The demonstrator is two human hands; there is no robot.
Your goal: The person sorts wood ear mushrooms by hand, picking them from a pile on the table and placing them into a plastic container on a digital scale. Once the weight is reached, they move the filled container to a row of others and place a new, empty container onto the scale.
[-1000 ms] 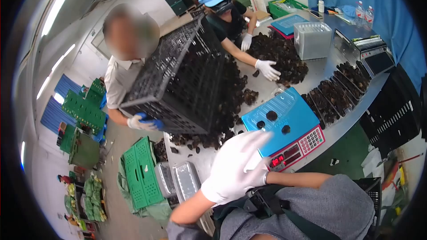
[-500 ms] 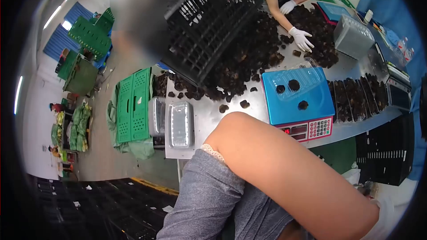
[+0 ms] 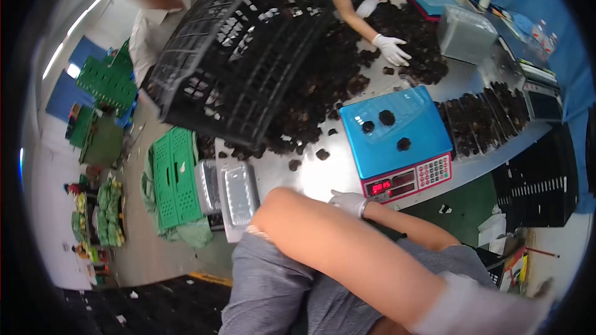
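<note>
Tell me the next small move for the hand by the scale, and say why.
Probably reach the gloved right hand forward to a loose mushroom on the table beside the blue scale. The hand rests at the table edge holding nothing visible, and the clear tray holds only three pieces.

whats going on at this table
A co-worker tips a black crate over the pile of dark mushrooms on the steel table. Another person's gloved hand sorts the pile. The wearer's right hand rests at the table edge by the blue scale, which holds three pieces; the left hand is off the table.
</note>
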